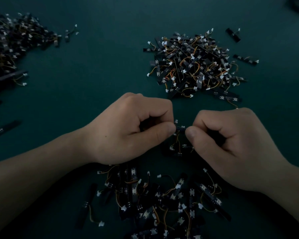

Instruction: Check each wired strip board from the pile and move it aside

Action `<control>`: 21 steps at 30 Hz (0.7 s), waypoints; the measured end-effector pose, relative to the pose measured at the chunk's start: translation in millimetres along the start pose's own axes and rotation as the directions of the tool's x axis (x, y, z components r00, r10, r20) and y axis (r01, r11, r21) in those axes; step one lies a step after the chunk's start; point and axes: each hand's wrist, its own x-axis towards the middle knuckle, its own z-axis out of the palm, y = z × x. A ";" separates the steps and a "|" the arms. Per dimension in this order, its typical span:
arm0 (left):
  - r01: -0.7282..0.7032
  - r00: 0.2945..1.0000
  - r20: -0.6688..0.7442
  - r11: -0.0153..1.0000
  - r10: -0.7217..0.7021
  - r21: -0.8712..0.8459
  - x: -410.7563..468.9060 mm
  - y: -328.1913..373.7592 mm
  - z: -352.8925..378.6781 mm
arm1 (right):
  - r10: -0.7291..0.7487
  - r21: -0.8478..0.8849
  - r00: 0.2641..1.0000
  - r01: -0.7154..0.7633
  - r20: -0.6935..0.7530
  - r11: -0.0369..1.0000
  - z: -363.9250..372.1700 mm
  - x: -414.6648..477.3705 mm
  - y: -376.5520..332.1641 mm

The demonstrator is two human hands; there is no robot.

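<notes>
Table: dark green table surface (102, 75), matt, smooth, no sheen.
Boards: slim black strip boards (193, 66), rigid, matt faces.
Buttons: small silver-grey metal button caps (133, 190), faintly shiny.
Plugs: small white plastic connectors (101, 223), smooth.
Leads: thin orange and yellow wires (91, 216), smooth plastic sheath.

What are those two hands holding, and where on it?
One wired strip board, held between them: the left hand pinches its left end, the right hand its right end.
</notes>
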 end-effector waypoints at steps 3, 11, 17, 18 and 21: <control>-0.013 1.000 0.003 1.000 0.013 -0.017 1.0 0.5 -0.4 | -0.005 0.027 0.999 0.004 0.039 1.000 -1.9 -0.9 1.7; 0.119 0.986 -0.133 0.980 -0.098 0.161 1.9 -0.3 -0.6 | 0.112 0.355 0.974 -0.034 -0.199 0.934 -5.6 -0.7 6.8; 0.131 0.991 -0.070 0.926 -0.113 0.353 0.8 1.6 5.0 | 0.157 0.200 0.965 -0.115 -0.209 0.973 -3.6 -3.4 9.8; 0.125 0.992 -0.075 0.926 -0.106 0.356 0.8 1.1 5.5 | 0.142 0.174 0.972 -0.109 -0.187 0.979 -3.2 -4.1 9.0; 0.116 0.991 -0.104 0.927 -0.084 0.357 1.7 -1.1 6.1 | 0.101 0.121 0.982 -0.082 -0.162 0.989 -2.2 -4.0 4.4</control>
